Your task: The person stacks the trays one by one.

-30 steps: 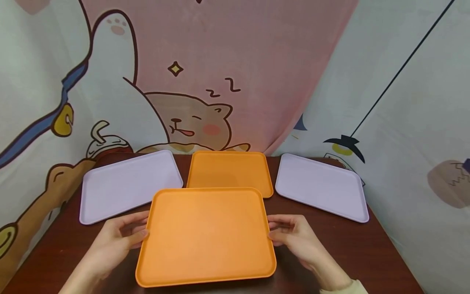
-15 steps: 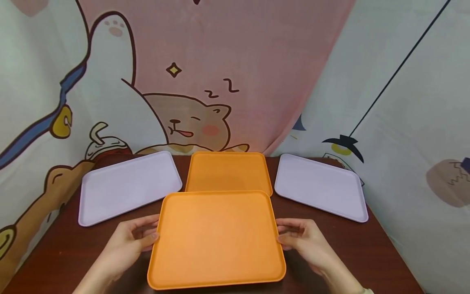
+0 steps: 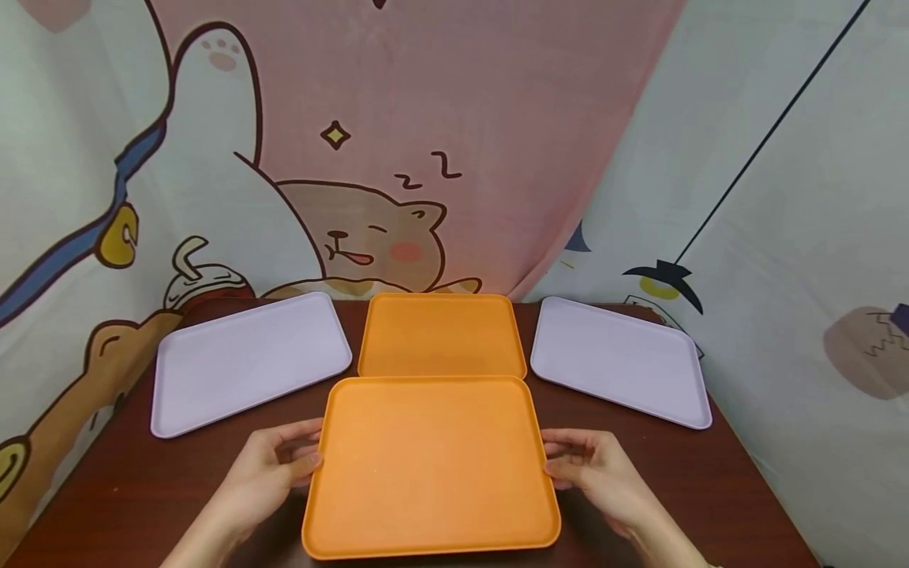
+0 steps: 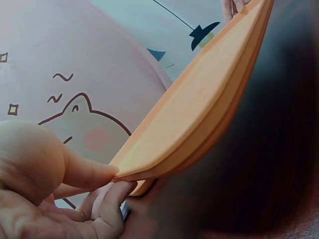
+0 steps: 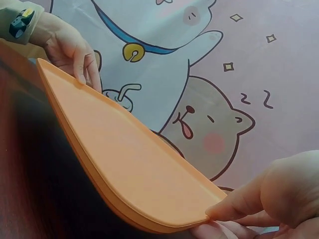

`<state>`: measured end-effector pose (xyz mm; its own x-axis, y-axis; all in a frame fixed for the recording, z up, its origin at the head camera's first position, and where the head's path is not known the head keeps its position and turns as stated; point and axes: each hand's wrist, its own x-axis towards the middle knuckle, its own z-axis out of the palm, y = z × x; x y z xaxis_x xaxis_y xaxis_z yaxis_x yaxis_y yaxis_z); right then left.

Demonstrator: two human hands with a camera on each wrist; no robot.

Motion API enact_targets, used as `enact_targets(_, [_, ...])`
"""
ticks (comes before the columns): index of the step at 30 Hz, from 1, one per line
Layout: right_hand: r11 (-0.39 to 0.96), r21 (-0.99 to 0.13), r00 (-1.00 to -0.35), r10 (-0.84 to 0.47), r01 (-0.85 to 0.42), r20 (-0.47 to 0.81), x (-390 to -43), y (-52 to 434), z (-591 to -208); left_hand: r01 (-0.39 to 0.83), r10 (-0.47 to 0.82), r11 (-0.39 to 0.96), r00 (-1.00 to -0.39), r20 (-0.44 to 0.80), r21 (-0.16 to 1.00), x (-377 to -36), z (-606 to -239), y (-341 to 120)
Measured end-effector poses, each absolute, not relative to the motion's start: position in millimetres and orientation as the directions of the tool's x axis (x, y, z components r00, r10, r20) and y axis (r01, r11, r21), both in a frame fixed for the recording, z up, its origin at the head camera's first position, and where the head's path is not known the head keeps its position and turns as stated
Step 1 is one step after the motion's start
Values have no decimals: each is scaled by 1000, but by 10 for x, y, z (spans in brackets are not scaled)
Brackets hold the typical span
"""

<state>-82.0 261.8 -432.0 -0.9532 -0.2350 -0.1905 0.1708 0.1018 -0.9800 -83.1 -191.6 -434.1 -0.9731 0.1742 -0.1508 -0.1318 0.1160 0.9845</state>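
Table [image 3: 106, 493], cloth [image 3: 533, 118] behind; lilac trays [image 3: 248, 367] and back tray [image 3: 443, 335] already down! Front tray [image 3: 433, 465] pinched by left hand [image 3: 268, 467], right hand [image 3: 595, 472], apparently raised, not yet set down.

Under the grip, a brown table [image 3: 717, 493]; past it, pink and white cloth [image 3: 533, 118] with a sleepy animal [image 3: 379, 229]; up left of it, a yellow bell [image 3: 114, 243]; up right, a black line [image 3: 772, 130].

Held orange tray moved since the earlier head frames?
Yes. The held orange tray has shifted right and slightly down in the head view, judged against the rear orange tray.
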Motion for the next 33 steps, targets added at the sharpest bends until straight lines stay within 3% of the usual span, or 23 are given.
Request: enact_targets(33, [130, -965, -949, -195, 227, -249, -813, 2704, -4520, -182, 159, 171, -965, -209, 968, -880, -4527, -1768])
